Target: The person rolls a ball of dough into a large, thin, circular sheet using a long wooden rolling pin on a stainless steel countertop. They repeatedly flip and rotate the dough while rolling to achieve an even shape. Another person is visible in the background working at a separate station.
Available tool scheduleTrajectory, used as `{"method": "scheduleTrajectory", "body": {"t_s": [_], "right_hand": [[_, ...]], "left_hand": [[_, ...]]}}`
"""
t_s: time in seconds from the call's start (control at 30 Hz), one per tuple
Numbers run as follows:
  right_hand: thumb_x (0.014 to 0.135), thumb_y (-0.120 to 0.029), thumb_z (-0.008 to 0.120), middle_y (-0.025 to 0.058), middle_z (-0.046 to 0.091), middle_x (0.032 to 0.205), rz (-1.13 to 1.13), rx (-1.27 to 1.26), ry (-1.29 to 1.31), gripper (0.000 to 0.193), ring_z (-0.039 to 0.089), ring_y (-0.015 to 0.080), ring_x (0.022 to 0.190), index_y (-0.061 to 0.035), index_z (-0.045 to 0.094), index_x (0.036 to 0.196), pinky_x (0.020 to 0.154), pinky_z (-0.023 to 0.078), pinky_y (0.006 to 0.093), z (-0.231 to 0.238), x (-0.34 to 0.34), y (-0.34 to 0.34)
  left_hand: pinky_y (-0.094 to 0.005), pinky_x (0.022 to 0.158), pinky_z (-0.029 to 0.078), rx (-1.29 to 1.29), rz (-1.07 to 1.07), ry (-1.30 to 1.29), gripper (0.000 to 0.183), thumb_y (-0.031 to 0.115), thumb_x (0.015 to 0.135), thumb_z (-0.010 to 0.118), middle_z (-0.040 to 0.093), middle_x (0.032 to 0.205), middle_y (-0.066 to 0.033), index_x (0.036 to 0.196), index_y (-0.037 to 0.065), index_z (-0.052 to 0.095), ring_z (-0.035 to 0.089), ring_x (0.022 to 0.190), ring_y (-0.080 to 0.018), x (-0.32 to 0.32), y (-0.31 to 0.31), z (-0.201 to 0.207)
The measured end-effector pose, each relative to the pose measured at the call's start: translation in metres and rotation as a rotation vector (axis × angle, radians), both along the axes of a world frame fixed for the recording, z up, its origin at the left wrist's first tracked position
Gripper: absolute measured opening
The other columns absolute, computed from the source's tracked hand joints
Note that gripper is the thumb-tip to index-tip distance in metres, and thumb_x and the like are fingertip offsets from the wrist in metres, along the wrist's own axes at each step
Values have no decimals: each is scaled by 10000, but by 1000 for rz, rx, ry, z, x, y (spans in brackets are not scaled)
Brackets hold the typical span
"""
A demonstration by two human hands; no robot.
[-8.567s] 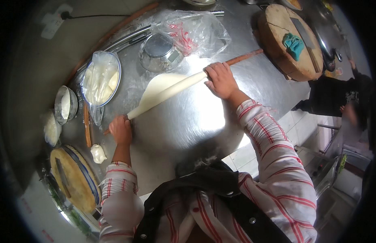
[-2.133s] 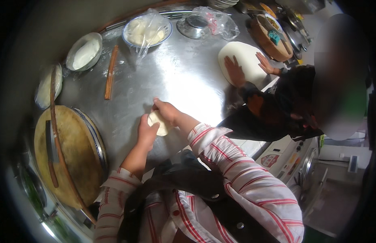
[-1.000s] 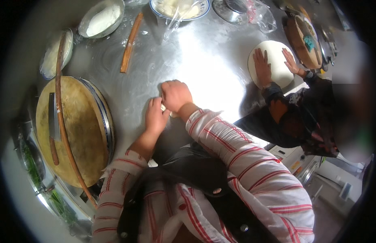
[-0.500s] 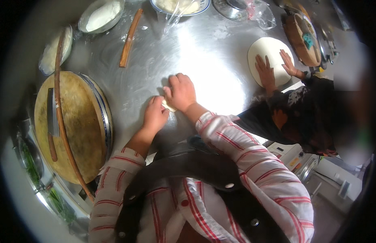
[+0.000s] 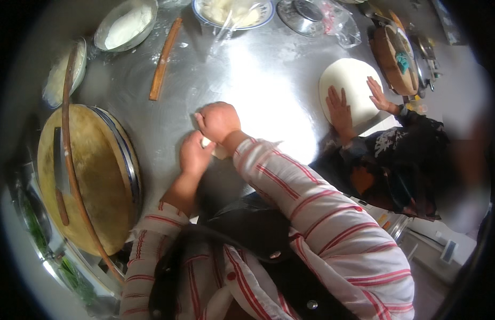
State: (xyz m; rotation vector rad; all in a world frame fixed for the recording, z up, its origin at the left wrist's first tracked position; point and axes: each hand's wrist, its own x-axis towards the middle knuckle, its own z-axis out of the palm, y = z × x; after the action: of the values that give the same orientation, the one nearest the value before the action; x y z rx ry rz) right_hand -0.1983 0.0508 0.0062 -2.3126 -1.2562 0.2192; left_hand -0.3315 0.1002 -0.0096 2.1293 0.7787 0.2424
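Note:
My right hand point(image 5: 220, 121) is closed over a small piece of pale dough point(image 5: 221, 152) on the metal table. The fingers are curled and the knuckles face up. Against its near left side, my left hand point(image 5: 193, 153) grips the same dough between thumb and fingers. Most of the dough is hidden under the hands; a white bit shows between them and another part below the right wrist. To the right, a co-worker's two hands lie flat on a large round sheet of dough point(image 5: 350, 72).
A round wooden chopping block point(image 5: 93, 176) stands at left, with a cleaver point(image 5: 60, 160) and a long thin stick point(image 5: 71, 170) across it. Ahead lie a short rolling pin point(image 5: 165, 61), a bowl of flour point(image 5: 127, 26) and a blue-rimmed bowl point(image 5: 270, 16). A metal lid point(image 5: 298, 24) is beyond.
My right hand has curled further over the dough, hiding more of it, and my left hand still presses in from the side. The whole view has shifted slightly. The co-worker's hands stay on the sheet.

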Motion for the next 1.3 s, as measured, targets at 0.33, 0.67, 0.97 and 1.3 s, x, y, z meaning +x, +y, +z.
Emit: {"method": "scheduleTrajectory", "body": {"t_s": [0.33, 0.67, 0.97, 1.3], "right_hand": [[877, -319, 560, 122, 673, 986, 243, -149, -28, 264, 619, 321, 971, -103, 706, 918, 845, 467, 434, 38, -19, -38], [856, -272, 594, 72, 626, 922, 162, -8, -67, 180, 589, 277, 906, -110, 665, 886, 782, 463, 412, 8, -20, -25], [903, -322, 516, 138, 696, 919, 175, -255, 125, 329, 644, 340, 901, -97, 734, 803, 799, 508, 451, 18, 7, 15], [833, -265, 599, 75, 660, 859, 198, 78, -165, 174, 621, 293, 842, -110, 680, 839, 747, 488, 426, 19, -22, -45]], "left_hand": [[-432, 854, 489, 218, 118, -328, 373, 23, 792, 677, 578, 1043, -159, 1153, 11, 582, 590, 914, -319, -35, -44, -10], [-422, 680, 462, -59, 38, -52, 180, 153, 835, 701, 547, 735, -180, 799, 26, 579, 538, 710, -363, -25, -5, -11], [-440, 744, 482, -401, 130, 105, 191, 163, 805, 723, 620, 818, -208, 857, 12, 618, 579, 797, -415, 8, 14, 18], [-389, 717, 491, -273, 226, -254, 312, 71, 788, 742, 577, 902, -130, 1052, -2, 595, 565, 729, -297, -45, -40, 7]]}}
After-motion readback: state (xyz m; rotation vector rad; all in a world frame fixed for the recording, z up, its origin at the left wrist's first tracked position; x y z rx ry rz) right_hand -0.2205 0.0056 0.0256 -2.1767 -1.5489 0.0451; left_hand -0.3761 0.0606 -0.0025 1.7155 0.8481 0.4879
